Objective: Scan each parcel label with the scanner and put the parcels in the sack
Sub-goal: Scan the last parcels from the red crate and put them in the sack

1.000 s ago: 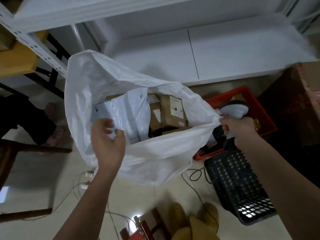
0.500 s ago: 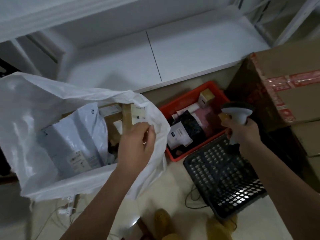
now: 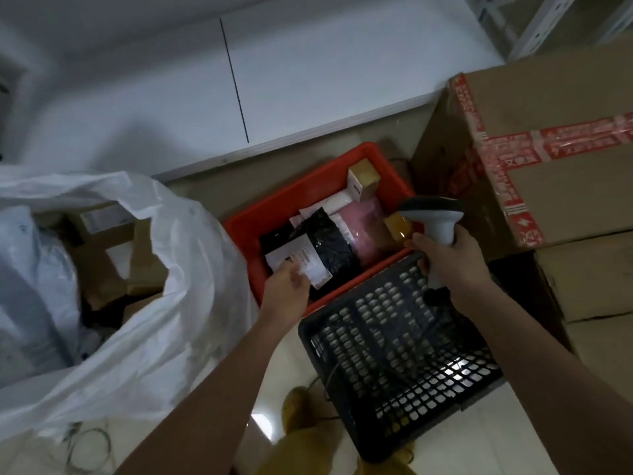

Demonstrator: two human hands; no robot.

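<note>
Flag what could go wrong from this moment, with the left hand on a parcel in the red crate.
1. The left hand touches only the near corner of the black parcel with the white label; lifted that way, it might slip or drag neighbouring parcels in the red plastic crate.
2. The white handheld scanner in the right hand points away from that label, so a scan could be skipped.
3. The white plastic sack stands unheld; its rim may sag shut.

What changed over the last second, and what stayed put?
The left hand let go of the sack rim and moved right into the red crate, taking hold of the black parcel's label. The right hand still grips the scanner.
</note>
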